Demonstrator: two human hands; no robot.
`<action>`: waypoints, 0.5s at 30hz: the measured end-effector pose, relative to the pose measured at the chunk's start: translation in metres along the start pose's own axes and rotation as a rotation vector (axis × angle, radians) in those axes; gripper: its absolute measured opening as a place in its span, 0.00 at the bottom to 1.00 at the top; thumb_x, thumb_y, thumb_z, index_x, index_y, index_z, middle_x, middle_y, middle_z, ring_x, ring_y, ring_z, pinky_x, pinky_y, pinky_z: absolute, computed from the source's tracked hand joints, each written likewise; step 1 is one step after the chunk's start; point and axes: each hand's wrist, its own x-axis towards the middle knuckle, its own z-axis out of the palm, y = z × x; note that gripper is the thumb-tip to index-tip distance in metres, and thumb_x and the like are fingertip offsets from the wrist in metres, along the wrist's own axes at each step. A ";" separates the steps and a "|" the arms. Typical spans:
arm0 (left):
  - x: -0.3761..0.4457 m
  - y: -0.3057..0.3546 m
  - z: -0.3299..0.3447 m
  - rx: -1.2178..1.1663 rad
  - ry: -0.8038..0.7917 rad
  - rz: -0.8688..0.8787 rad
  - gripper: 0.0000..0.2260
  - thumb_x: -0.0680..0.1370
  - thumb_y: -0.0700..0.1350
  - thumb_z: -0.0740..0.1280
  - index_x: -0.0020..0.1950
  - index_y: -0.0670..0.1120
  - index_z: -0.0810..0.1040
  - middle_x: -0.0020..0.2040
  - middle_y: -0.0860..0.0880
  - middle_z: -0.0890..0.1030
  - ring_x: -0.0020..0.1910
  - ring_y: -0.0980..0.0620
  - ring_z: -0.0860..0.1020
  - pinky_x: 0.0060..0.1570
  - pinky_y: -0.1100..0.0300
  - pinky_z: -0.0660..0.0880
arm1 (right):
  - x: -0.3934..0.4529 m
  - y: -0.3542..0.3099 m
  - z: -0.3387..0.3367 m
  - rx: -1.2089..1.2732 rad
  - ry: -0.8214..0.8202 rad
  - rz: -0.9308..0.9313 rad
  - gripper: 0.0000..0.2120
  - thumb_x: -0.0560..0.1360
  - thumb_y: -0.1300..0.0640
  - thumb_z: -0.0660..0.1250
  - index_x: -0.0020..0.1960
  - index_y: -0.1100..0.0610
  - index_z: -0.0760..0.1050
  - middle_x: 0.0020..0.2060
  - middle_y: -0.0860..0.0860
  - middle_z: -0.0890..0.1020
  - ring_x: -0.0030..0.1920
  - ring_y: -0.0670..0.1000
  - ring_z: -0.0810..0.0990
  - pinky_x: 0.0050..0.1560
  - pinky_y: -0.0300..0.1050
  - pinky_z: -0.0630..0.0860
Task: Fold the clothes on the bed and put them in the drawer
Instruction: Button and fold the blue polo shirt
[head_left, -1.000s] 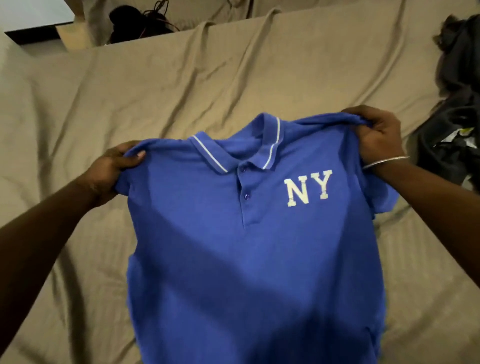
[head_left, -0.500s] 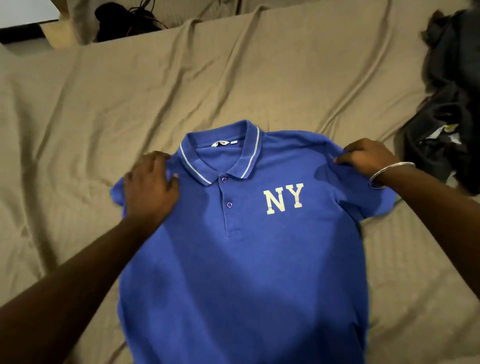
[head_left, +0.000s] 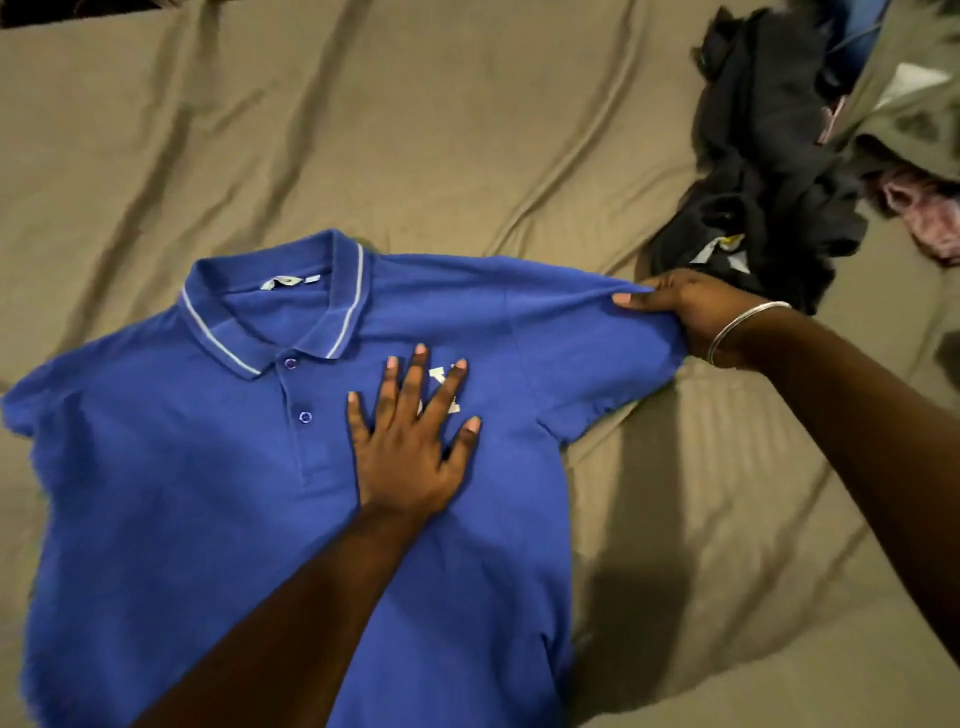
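Note:
A blue polo shirt (head_left: 171, 483) with a white-striped collar lies face up and spread flat on the bed (head_left: 363, 130). My left hand (head_left: 410, 441) rests flat on its chest with fingers spread, covering most of the white lettering. My right hand (head_left: 691, 312), with a metal bangle on the wrist, pinches the end of the shirt's right-side sleeve and holds it stretched out sideways. The drawer is not in view.
A heap of unfolded clothes sits at the upper right: dark garments (head_left: 769, 171), an olive piece (head_left: 914, 104) and something pink (head_left: 924, 218). The tan sheet is creased with long wrinkles.
The shirt went from held up in the air to lying flat on the bed. My left hand moved from the left shoulder to the chest; my right hand pulled the sleeve outward.

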 end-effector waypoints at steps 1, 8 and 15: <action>0.000 0.001 0.001 0.001 0.002 -0.001 0.27 0.78 0.66 0.51 0.78 0.64 0.56 0.81 0.55 0.53 0.80 0.51 0.51 0.74 0.39 0.45 | 0.001 0.004 -0.004 0.036 0.025 -0.003 0.09 0.74 0.56 0.72 0.37 0.59 0.80 0.32 0.52 0.83 0.31 0.50 0.81 0.34 0.40 0.76; 0.002 0.002 0.006 0.011 -0.008 -0.022 0.28 0.79 0.65 0.49 0.79 0.63 0.55 0.81 0.55 0.51 0.80 0.52 0.48 0.74 0.38 0.43 | 0.009 0.030 -0.004 0.024 0.753 -0.312 0.12 0.70 0.57 0.75 0.44 0.48 0.72 0.35 0.51 0.78 0.31 0.45 0.75 0.39 0.43 0.77; 0.003 0.003 0.012 0.012 -0.024 -0.034 0.28 0.79 0.65 0.48 0.79 0.63 0.51 0.81 0.55 0.48 0.80 0.51 0.45 0.73 0.37 0.43 | -0.072 0.109 0.116 0.002 0.693 -0.106 0.09 0.70 0.50 0.74 0.44 0.54 0.78 0.40 0.52 0.82 0.45 0.55 0.82 0.51 0.49 0.77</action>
